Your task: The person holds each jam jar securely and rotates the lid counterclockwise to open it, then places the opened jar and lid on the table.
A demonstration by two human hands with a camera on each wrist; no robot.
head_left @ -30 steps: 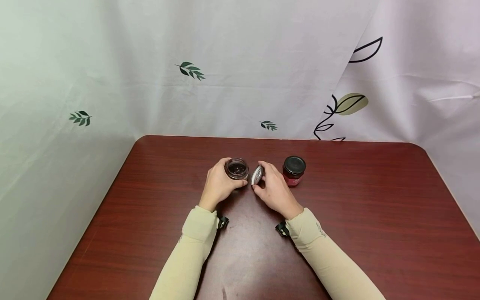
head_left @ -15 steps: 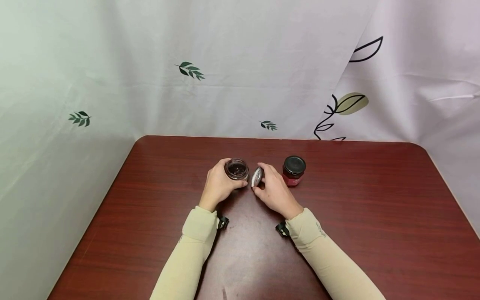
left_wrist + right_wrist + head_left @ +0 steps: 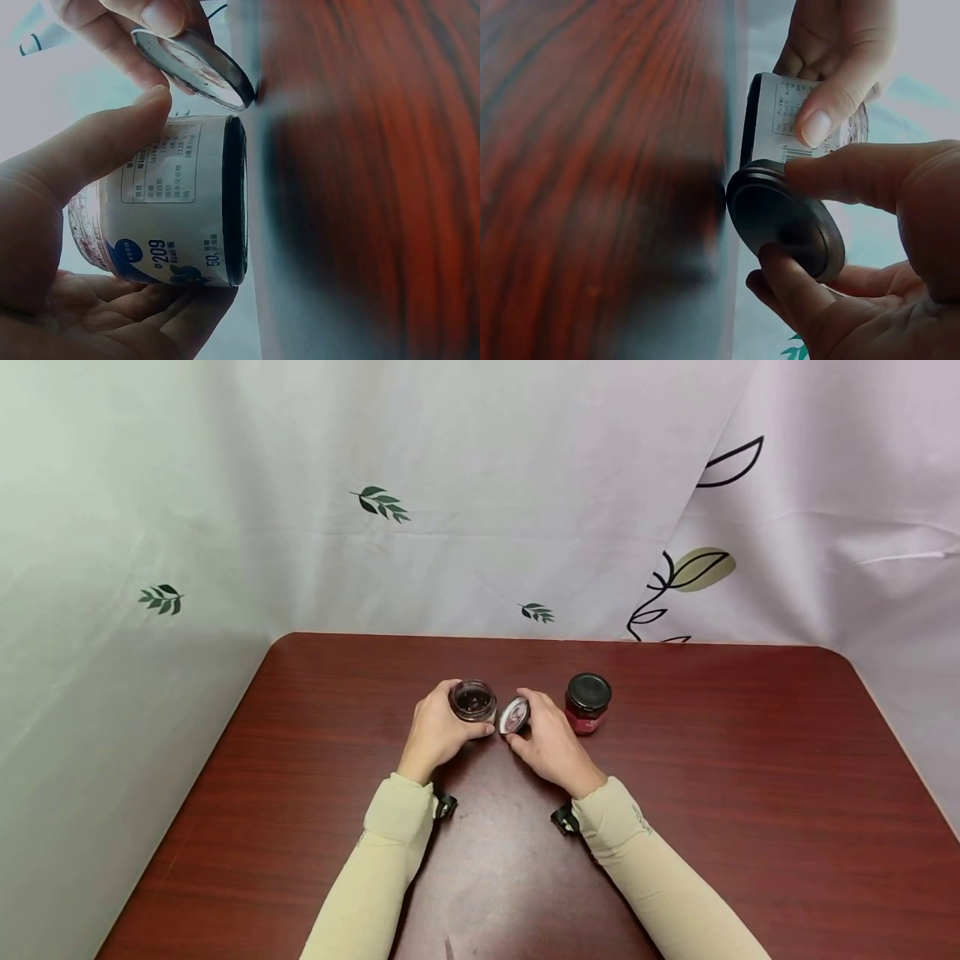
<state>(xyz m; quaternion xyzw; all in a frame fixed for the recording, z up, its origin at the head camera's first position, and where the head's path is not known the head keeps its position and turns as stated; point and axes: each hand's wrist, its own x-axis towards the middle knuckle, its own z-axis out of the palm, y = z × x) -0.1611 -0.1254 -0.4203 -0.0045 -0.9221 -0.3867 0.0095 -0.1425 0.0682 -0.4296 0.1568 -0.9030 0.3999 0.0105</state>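
My left hand [image 3: 435,731] grips an uncapped glass jam jar [image 3: 473,702] with dark contents, standing upright on the table. Its white label [image 3: 169,202] carries a blueberry picture and a nutrition table in the left wrist view. Just to the right, my right hand [image 3: 553,743] pinches the jar's dark lid [image 3: 780,221] by its edge between thumb and fingers. The lid is tilted beside the jar, its lower edge right at the tabletop. Its pale, smeared inner face [image 3: 514,716] is turned toward the jar and up to the head view.
A second jar [image 3: 588,702], with a black lid and red label, stands capped just beyond my right hand. The reddish-brown table [image 3: 735,793] reaches back to a white leaf-print curtain [image 3: 465,543], which also hangs along both sides.
The lid in my right hand has tipped back from nearly edge-on, showing more of its inner face in the head view. My left hand and both jars have stayed in place.
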